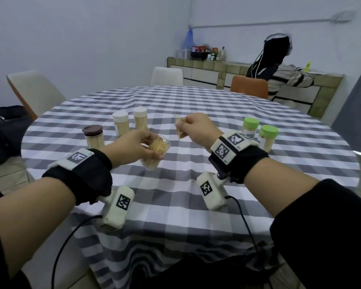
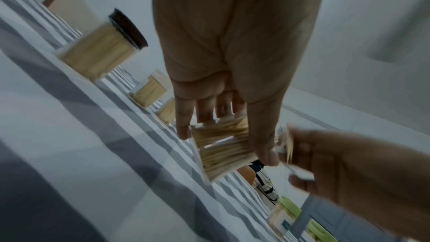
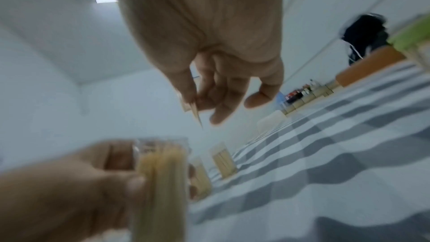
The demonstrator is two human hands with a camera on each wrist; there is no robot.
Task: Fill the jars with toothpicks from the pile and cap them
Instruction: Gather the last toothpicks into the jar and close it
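Observation:
My left hand (image 1: 143, 146) grips an uncapped clear jar (image 1: 155, 152) packed with toothpicks and holds it tilted just above the checked tablecloth (image 1: 175, 195). In the left wrist view the jar (image 2: 223, 150) sits between thumb and fingers. My right hand (image 1: 193, 127) hovers right of the jar's mouth and pinches a small bunch of toothpicks (image 1: 178, 126). The right wrist view shows the bunch (image 3: 195, 112) pointing down towards the jar (image 3: 163, 172). Capped, filled jars stand behind: one with a brown lid (image 1: 93, 136), two with white lids (image 1: 121, 124), two with green lids (image 1: 251, 127).
The round table's near edge (image 1: 175, 253) is close to my body. Chairs stand at the far side: white (image 1: 33, 90), white (image 1: 167, 77) and orange (image 1: 249, 87). A person (image 1: 279, 65) leans on a tiled counter at the back right.

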